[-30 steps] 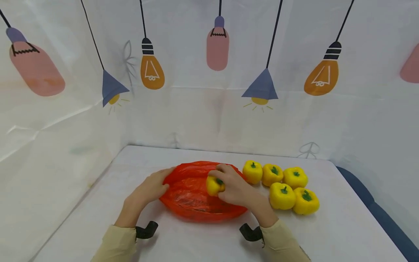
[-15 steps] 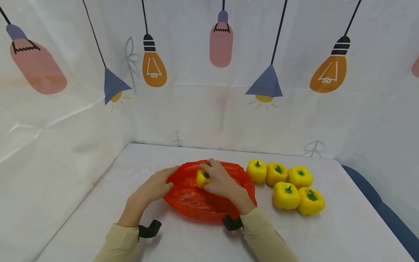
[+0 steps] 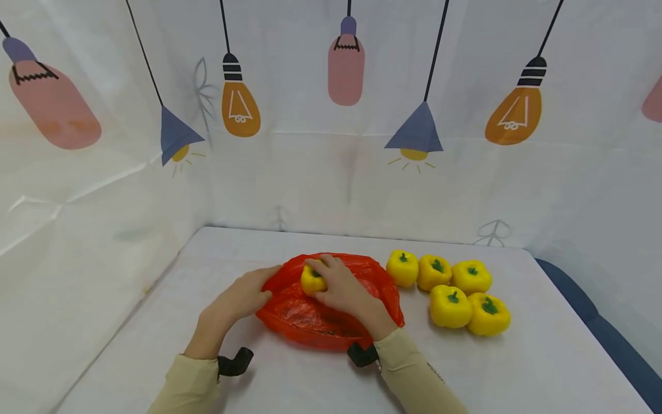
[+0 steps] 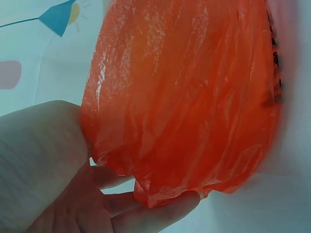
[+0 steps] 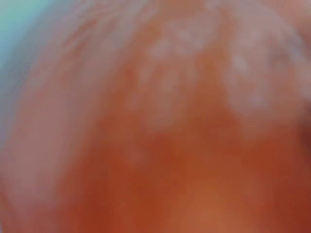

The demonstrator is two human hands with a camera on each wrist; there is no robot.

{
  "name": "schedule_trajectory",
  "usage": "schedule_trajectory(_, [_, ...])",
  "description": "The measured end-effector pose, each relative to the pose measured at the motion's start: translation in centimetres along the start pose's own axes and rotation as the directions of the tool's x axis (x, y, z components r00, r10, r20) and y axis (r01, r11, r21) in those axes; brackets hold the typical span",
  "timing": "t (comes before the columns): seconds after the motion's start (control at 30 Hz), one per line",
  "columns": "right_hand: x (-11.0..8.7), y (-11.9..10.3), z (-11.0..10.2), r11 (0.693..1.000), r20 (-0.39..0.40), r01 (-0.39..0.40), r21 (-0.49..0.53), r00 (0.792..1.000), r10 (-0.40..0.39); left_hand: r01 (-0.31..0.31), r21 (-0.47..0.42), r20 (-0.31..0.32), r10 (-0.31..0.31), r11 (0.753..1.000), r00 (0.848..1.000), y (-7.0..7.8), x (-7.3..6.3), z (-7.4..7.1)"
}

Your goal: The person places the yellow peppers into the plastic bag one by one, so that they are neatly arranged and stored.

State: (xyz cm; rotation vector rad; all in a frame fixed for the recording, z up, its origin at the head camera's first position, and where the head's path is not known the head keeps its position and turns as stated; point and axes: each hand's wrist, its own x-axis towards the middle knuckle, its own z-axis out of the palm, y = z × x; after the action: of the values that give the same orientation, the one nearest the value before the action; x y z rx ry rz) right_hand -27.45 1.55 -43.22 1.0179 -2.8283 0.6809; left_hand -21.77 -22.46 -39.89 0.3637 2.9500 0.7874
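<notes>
A red plastic bag (image 3: 302, 328) lies spread on the white table with its mouth open upward. My left hand (image 3: 240, 297) pinches the bag's left rim; in the left wrist view its fingers (image 4: 160, 213) curl at the gathered edge of the bag. My right hand (image 3: 343, 290) holds a yellow bell pepper (image 3: 312, 280) with a green stem, inside the mouth of the bag toward its left half. Blurred red plastic (image 5: 160, 184) fills the right wrist view, hiding the right hand and pepper there.
Right of the bag stand several more yellow bell peppers (image 3: 450, 307) in two rows, the nearest close to the bag's right rim. A printed cloth (image 3: 320, 184) hangs behind the table (image 3: 543, 368). Beyond the table's right edge is a dark blue chair (image 3: 574, 299).
My right hand has carried the yellow bell pepper leftward, from the bag's right half to its left half. The left hand has kept its hold on the rim.
</notes>
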Motion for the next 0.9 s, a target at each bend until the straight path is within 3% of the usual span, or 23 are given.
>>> schedule_trajectory(0.4, [-1.5,-0.3,-2.7,0.999,0.025,-0.016,0.034,1.000,0.016,0.009,0.017,0.027,-0.009,1.000,1.000,-0.4,0.2,0.5])
schedule_trajectory(0.9, [-5.0,0.4,-7.4,0.998,-0.001,-0.055,-0.036,0.998,0.055,0.064,0.042,0.047,-0.066,0.997,0.997,-0.3,0.2,0.9])
